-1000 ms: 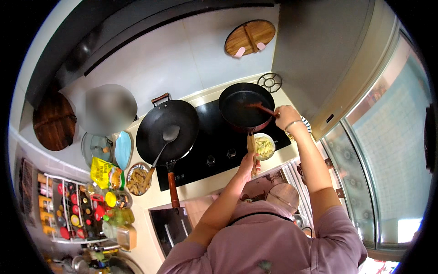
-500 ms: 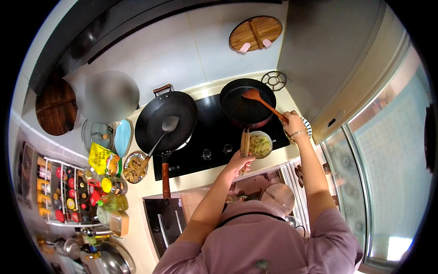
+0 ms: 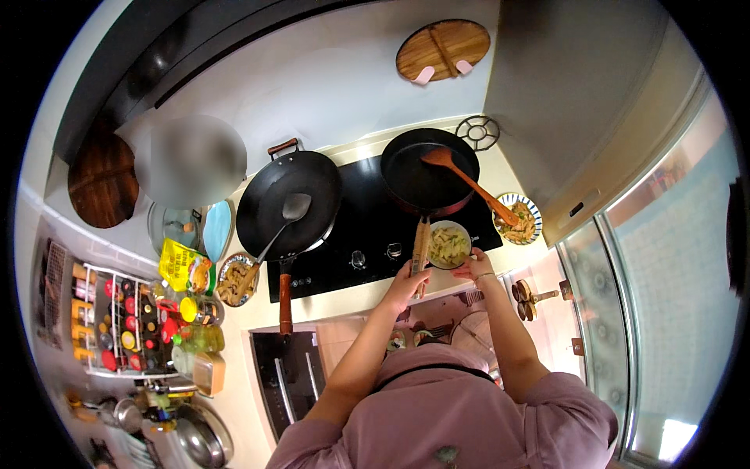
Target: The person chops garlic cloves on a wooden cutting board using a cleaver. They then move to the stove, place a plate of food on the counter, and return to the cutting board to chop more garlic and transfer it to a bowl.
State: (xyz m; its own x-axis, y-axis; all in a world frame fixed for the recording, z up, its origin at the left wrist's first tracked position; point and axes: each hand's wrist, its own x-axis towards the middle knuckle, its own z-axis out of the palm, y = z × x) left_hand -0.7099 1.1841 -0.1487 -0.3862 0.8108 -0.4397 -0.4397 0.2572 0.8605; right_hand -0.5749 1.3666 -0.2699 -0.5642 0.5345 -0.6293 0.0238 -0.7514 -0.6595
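My left hand [image 3: 406, 284] is closed around the end of the frying pan's wooden handle [image 3: 421, 241]. The dark frying pan [image 3: 418, 176] sits on the right side of the cooktop. A wooden spatula [image 3: 473, 186] lies in it, its blade inside and its handle sticking out over the rim to the right. Right beside the pan handle is a small white bowl [image 3: 455, 263] of chopped greenish-yellow food. At its lower right edge, the fingers of my right hand [image 3: 475, 267] grip the rim. What supports the bowl underneath is hidden.
A wok [image 3: 262, 199] with a metal turner [image 3: 295, 207] stands on the left of the black cooktop [image 3: 359, 227]. Plates of food [image 3: 517, 219] flank the cooktop. Further left are a yellow packet [image 3: 186, 266], jars and a bottle rack [image 3: 125, 320].
My right hand has let go of the wooden spatula and come left and down to the bowl. The spatula now rests in the pan by itself. My left hand stays on the handle.
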